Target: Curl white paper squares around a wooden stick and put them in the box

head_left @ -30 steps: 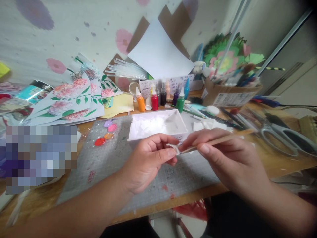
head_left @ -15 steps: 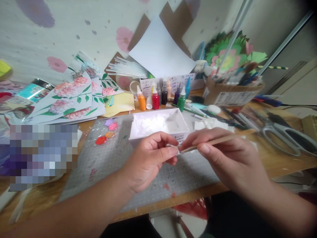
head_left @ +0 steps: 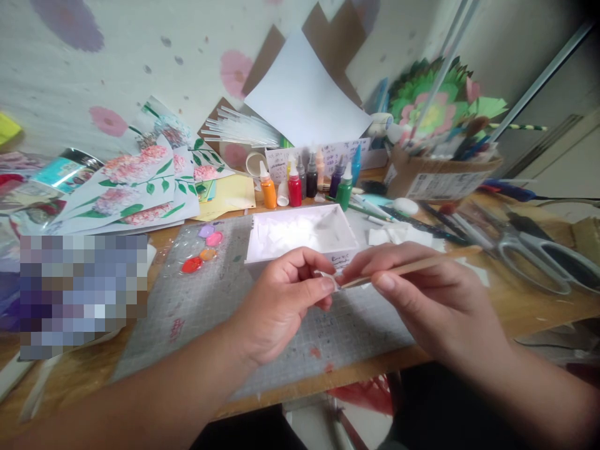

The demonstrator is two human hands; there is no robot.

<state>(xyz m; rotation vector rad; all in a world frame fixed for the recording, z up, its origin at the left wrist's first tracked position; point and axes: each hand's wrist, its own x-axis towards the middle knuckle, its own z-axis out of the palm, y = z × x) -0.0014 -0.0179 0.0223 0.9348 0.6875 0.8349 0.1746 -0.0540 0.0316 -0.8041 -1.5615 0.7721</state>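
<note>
Between thumb and fingers, my left hand [head_left: 290, 294] pinches a small white paper piece [head_left: 328, 275], mostly hidden by the fingertips. My right hand [head_left: 431, 287] is closed on a thin tan wooden stick [head_left: 407, 267]. The stick's left end points at the white piece and lies close against it; whether they touch I cannot tell. Just behind both hands stands a white box [head_left: 253, 250] with white paper bits [head_left: 293, 232] inside. Under the hands lies a grey cutting mat [head_left: 206, 325].
A clear palette [head_left: 175, 256] holds paint blobs at left. Paint bottles [head_left: 294, 187] stand behind the box. Large scissors [head_left: 529, 256] and a cardboard box of brushes [head_left: 435, 172] are at right. Flower pictures [head_left: 135, 181] lie at back left.
My right hand and the stick have shifted very slightly left, toward the white piece. My left hand keeps nearly the same place and pinch.
</note>
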